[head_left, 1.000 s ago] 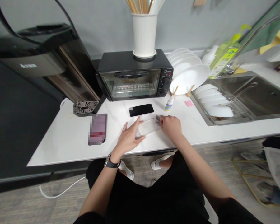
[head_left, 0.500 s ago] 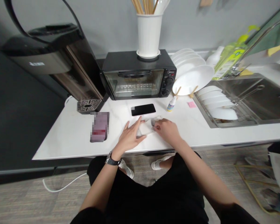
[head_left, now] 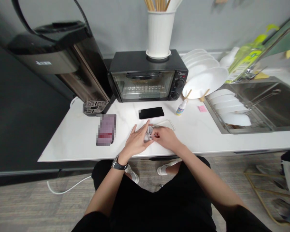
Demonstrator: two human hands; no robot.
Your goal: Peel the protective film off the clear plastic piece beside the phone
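A clear flat rectangular piece [head_left: 168, 123], like a transparent phone case, lies on the white counter [head_left: 72, 141] in front of me. My left hand [head_left: 135, 143] rests flat with fingers spread at its left end. My right hand [head_left: 165, 138] pinches a small crumpled whitish wipe [head_left: 149, 132] between the fingertips, right beside my left fingers. A black phone [head_left: 151, 113] lies face up just behind both hands.
A blurred phone-sized object [head_left: 106, 129] lies to the left. A small dropper bottle [head_left: 181, 108] and a pink note [head_left: 202, 108] sit to the right. Behind are a black toaster oven [head_left: 147, 77], a white utensil holder [head_left: 159, 32], stacked plates [head_left: 205, 80] and a sink [head_left: 268, 100]. A dark dispenser [head_left: 62, 61] stands at the left.
My right hand slid left across the clear piece with the wipe, ending next to my left hand. The right end of the clear piece is now uncovered. My left hand stayed in place.
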